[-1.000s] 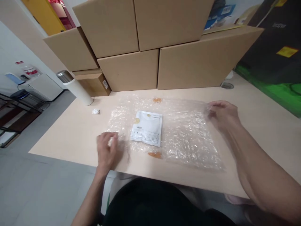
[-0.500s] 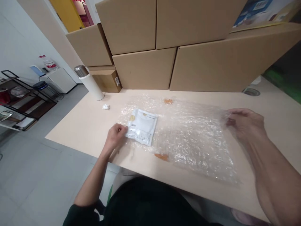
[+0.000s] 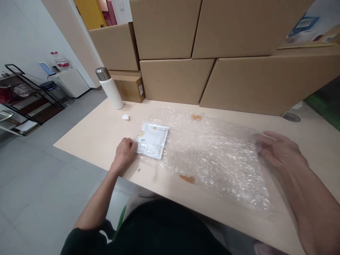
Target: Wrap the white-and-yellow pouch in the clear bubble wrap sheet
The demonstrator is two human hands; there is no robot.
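A flat white sealed packet (image 3: 153,140) with small gold marks and printed text lies on the left end of a clear bubble wrap sheet (image 3: 209,152). My left hand (image 3: 125,152) pinches the packet's lower left edge between thumb and fingers, resting low over the table. At the far right, my right hand (image 3: 278,148) is at the sheet's upper right edge, its fingers appearing closed on the plastic. Those fingertips are blurred. Orange-brown tape pieces (image 3: 196,117) show on the sheet's far and near edges.
Large cardboard boxes (image 3: 175,79) are stacked along the back of the table (image 3: 87,138). A white flask with a steel cap (image 3: 113,92) stands at the back left, beside a smaller box (image 3: 129,88). A crumpled white scrap (image 3: 126,117) lies in front of it.
The packet has slid left across the bubble wrap with my left hand on it. My right hand has shifted slightly and stays at the sheet's right edge. The camera view has turned a little left.
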